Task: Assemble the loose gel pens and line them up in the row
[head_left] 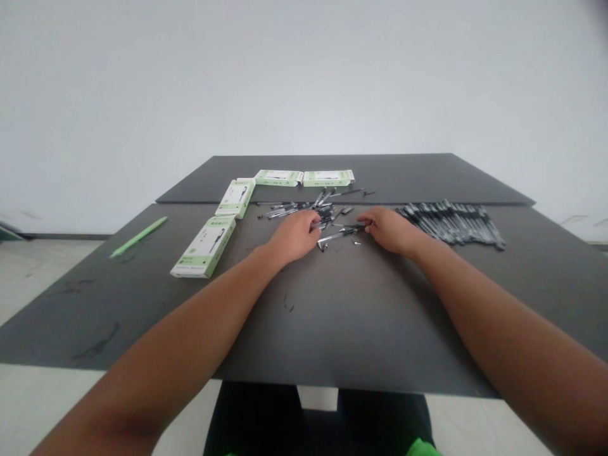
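A loose heap of clear pens with black parts (285,211) lies in the middle of the table, with small black caps among them. My left hand (295,235) is at the near edge of this heap, its fingers curled closed around a pen (317,225) that is mostly hidden. To the right, my right hand (387,229) pinches the dark end of another clear pen (339,235), whose body slants down toward the left. A small loose piece (356,243) rests just below the right fingertips. Beside the right hand, several pens (451,223) lie side by side in a row.
Two white-and-green pen boxes (204,247) (236,197) stand end to end at left. Two more boxes (279,177) (329,178) lie along the back. A green pen-like stick (140,236) lies far left. A seam crosses the dark table (304,329); a white wall (304,76) rises behind.
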{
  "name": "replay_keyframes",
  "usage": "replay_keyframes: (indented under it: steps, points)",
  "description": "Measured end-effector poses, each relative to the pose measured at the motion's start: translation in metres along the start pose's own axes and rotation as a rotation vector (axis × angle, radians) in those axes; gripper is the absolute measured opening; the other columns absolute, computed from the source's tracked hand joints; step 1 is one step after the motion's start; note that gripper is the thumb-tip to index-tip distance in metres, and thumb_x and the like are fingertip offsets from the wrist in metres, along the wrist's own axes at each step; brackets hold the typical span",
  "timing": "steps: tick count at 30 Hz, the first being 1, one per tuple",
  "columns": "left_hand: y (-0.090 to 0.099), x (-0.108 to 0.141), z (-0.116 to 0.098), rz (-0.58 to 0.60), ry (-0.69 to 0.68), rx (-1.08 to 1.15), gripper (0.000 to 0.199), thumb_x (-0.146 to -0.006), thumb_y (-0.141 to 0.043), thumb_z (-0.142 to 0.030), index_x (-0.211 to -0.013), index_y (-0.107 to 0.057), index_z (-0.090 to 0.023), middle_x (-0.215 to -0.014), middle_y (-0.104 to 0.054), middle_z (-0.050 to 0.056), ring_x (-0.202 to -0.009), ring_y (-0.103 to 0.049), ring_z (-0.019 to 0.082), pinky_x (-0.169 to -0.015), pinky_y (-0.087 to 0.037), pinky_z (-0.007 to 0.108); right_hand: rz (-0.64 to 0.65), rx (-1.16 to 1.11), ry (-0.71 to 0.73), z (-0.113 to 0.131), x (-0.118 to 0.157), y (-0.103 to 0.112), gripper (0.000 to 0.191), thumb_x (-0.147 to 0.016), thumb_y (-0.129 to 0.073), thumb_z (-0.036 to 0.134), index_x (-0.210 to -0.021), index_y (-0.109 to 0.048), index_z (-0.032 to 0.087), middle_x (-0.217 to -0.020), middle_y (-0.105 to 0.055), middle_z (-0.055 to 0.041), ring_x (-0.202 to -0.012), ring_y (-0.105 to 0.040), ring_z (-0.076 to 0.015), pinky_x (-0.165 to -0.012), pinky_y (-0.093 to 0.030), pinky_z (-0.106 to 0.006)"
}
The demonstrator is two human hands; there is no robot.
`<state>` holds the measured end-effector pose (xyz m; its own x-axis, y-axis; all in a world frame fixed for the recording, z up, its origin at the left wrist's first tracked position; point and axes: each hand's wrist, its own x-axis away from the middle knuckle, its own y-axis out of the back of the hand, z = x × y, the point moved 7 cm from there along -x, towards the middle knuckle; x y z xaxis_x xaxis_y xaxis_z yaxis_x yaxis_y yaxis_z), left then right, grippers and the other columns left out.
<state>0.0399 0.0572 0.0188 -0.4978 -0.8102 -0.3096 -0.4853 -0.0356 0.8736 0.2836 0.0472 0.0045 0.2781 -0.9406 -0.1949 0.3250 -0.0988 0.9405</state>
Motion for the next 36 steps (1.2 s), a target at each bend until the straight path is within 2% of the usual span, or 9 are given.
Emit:
replay_keyframes:
  steps: [9, 13, 19, 22, 25, 31, 36]
  points:
    - [0.000, 0.001, 0.000, -0.009, -0.013, -0.002, 0.017, -0.097, -0.069, -0.025, -0.111, -0.076, -0.021, -0.117, -0.082, 0.011, -0.112, -0.076, 0.028, -0.104, -0.058, 0.042, 0.127, -0.014, -0.040, -0.007, 0.004, 0.008, 0.039, -0.088, -0.065, 0.007, -0.120, -0.082, 0.021, -0.098, -0.082, -0.0078, -0.086, -0.073, -0.0245, -0.081, -0.051, -0.032]
    - [0.001, 0.001, 0.001, -0.024, -0.014, 0.005, 0.019, -0.098, -0.069, -0.025, -0.114, -0.076, -0.020, -0.118, -0.082, 0.011, -0.112, -0.076, 0.028, -0.102, -0.058, 0.042, 0.163, -0.016, -0.025, -0.001, 0.008, 0.011, 0.034, -0.089, -0.064, 0.009, -0.116, -0.080, 0.021, -0.098, -0.081, -0.0086, -0.084, -0.072, -0.0245, -0.079, -0.051, -0.032]
    - [0.007, 0.000, -0.002, -0.081, 0.006, 0.023, 0.021, -0.099, -0.068, -0.025, -0.118, -0.076, -0.019, -0.119, -0.081, 0.011, -0.113, -0.075, 0.028, -0.103, -0.057, 0.041, 0.236, 0.023, -0.015, 0.006, 0.013, 0.012, 0.040, -0.091, -0.063, 0.014, -0.128, -0.076, 0.016, -0.101, -0.081, -0.0103, -0.085, -0.072, -0.0251, -0.079, -0.051, -0.032]
    - [0.011, 0.000, -0.003, -0.102, 0.015, 0.042, 0.022, -0.101, -0.066, -0.027, -0.117, -0.077, -0.018, -0.117, -0.082, 0.011, -0.111, -0.075, 0.028, -0.102, -0.057, 0.041, 0.204, 0.029, -0.005, 0.007, 0.013, 0.015, 0.038, -0.091, -0.062, 0.015, -0.125, -0.078, 0.017, -0.104, -0.081, -0.0106, -0.089, -0.073, -0.0256, -0.081, -0.051, -0.032]
    - [0.012, 0.000, -0.004, -0.106, 0.011, 0.054, 0.021, -0.103, -0.063, -0.028, -0.114, -0.077, -0.018, -0.114, -0.082, 0.010, -0.108, -0.075, 0.027, -0.100, -0.057, 0.040, 0.171, 0.040, 0.002, 0.008, 0.013, 0.018, 0.028, -0.089, -0.061, 0.015, -0.109, -0.081, 0.019, -0.106, -0.082, -0.0109, -0.093, -0.074, -0.0267, -0.083, -0.051, -0.033]
    - [0.011, -0.001, -0.004, -0.101, -0.011, 0.048, 0.020, -0.105, -0.059, -0.025, -0.113, -0.077, -0.019, -0.116, -0.082, 0.010, -0.111, -0.074, 0.027, -0.101, -0.056, 0.041, 0.140, 0.046, -0.032, 0.011, 0.012, 0.021, 0.018, -0.088, -0.061, 0.015, -0.089, -0.078, 0.021, -0.094, -0.080, -0.0094, -0.084, -0.071, -0.0249, -0.074, -0.048, -0.032]
    - [0.010, -0.001, -0.002, -0.098, -0.013, 0.051, 0.019, -0.104, -0.062, -0.022, -0.114, -0.078, -0.020, -0.118, -0.082, 0.010, -0.113, -0.074, 0.028, -0.103, -0.056, 0.043, -0.037, 0.041, 0.053, 0.015, 0.013, 0.030, 0.020, -0.097, -0.058, 0.022, -0.093, -0.077, 0.018, -0.096, -0.078, -0.0124, -0.086, -0.069, -0.0255, -0.079, -0.047, -0.034]
